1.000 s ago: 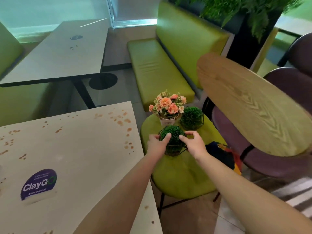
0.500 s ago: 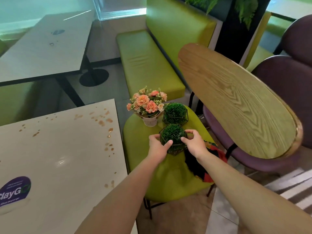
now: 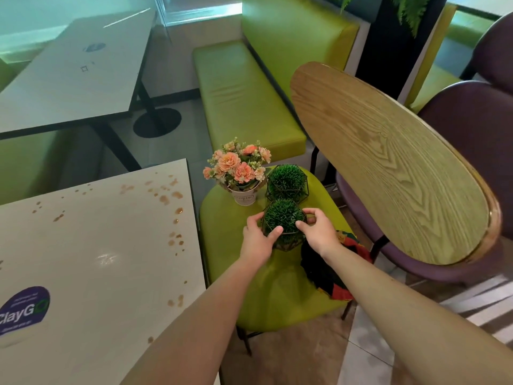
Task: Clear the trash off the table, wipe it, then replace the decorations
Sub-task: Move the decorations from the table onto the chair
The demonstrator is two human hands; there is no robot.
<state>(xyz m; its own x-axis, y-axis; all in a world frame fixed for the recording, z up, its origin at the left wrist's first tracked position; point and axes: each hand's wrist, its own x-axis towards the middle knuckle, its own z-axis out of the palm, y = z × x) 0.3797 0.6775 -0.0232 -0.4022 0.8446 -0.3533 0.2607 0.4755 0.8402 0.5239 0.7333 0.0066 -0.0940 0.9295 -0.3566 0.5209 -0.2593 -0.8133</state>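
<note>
Grip: left hand [image 3: 256, 240] and right hand [image 3: 319, 232] both curl round the round green grass ball in a dark wire frame [image 3: 283, 222], one on each side, thumbs on its near face
Ball's place: on the lime-green round chair seat [image 3: 236, 226], upright; whether its base touches the seat I cannot tell
Axis: the ball is round, with no long axis to read; the frame's narrow end points down
Just behind: a second green grass ball in a wire frame [image 3: 286, 182], near the held one
Beside that: a white pot of peach flowers [image 3: 240, 173] at the seat's far left
Near right: a dark red-edged cloth [image 3: 327, 270] on the seat, under the right wrist
Left: a white table [image 3: 97, 259] with brown splashes and a purple sticker [image 3: 23, 309]
Right: a wooden oval chair back [image 3: 388, 162]
</note>
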